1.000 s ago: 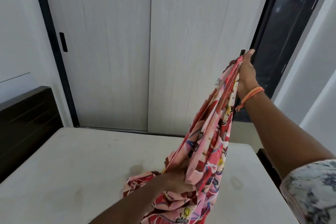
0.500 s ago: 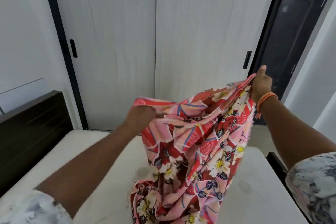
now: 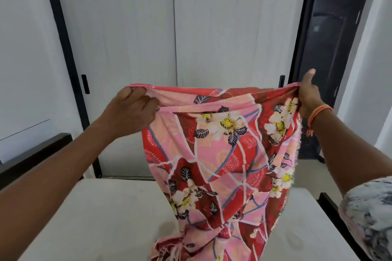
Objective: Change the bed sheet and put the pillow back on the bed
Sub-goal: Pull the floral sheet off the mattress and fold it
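Above bare mattress [image 3: 101, 214]: left hand [image 3: 129, 112], right hand [image 3: 309, 95], fingers clamped on floral sheet [image 3: 222, 154] top edge.

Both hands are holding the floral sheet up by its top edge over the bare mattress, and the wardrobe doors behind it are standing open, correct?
Not quite. The head view shows the wardrobe doors closed, their panels meeting at the middle seam. The rest holds: the left hand and right hand grip the top edge of the floral sheet, which hangs over the bare mattress.

White sliding wardrobe doors [image 3: 174, 48], black frame; dark doorway [image 3: 333, 53] right.
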Demonstrator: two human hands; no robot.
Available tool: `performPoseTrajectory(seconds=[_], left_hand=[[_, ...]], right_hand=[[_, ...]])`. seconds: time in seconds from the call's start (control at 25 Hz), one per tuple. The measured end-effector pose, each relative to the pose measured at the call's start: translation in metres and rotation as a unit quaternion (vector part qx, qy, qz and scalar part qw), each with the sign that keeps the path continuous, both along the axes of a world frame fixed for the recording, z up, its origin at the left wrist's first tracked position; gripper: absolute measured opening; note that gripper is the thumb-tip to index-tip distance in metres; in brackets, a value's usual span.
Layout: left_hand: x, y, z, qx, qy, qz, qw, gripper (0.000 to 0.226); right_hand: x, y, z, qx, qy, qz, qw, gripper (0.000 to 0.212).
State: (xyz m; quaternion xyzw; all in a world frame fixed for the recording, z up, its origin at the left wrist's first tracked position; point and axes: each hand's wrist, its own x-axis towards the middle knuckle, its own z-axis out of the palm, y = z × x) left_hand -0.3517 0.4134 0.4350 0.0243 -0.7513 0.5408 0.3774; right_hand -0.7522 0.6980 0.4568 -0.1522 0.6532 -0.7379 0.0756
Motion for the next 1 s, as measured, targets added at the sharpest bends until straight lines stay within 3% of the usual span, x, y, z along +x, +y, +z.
performPoseTrajectory(seconds=[0.04,0.12,0.24,0.36,0.52,0.6,0.8,0.92,1.0], left_hand=[[-0.002,-0.004,0.002,0.018,0.009,0.033,0.999,0.009],[-0.001,-0.02,0.003,0.059,-0.037,0.093,0.993,0.004],[0.008,-0.039,-0.01,0.119,-0.157,0.146,0.97,0.025],[0.014,-0.041,-0.026,0.1,-0.194,0.098,0.971,0.02],[0.018,-0.049,-0.018,0.089,-0.155,0.089,0.98,0.021],[0.014,-0.055,-0.009,0.104,-0.106,0.108,0.983,0.024],[-0.005,-0.055,0.041,0.112,0.052,0.109,0.986,0.014],[-0.012,-0.049,0.09,0.06,0.075,0.14,0.986,0.007],[-0.008,-0.044,0.129,0.002,0.107,0.181,0.978,0.006]], right_hand=[[0.003,-0.001,0.003,-0.008,0.006,0.059,0.998,0.086],[0.008,-0.005,0.006,-0.027,0.034,0.178,0.983,0.054],[0.011,-0.007,0.012,-0.001,0.129,0.251,0.959,0.006],[-0.002,-0.001,0.01,0.075,0.194,0.206,0.956,0.021],[-0.021,-0.014,0.002,0.174,0.237,0.066,0.954,0.016],[-0.028,-0.028,0.002,0.246,0.284,-0.021,0.926,0.012],[0.0,-0.039,0.031,0.452,0.354,-0.217,0.789,0.034],[0.011,-0.039,0.071,0.467,0.382,-0.263,0.752,0.037],[0.013,-0.036,0.108,0.458,0.37,-0.272,0.761,0.043]])
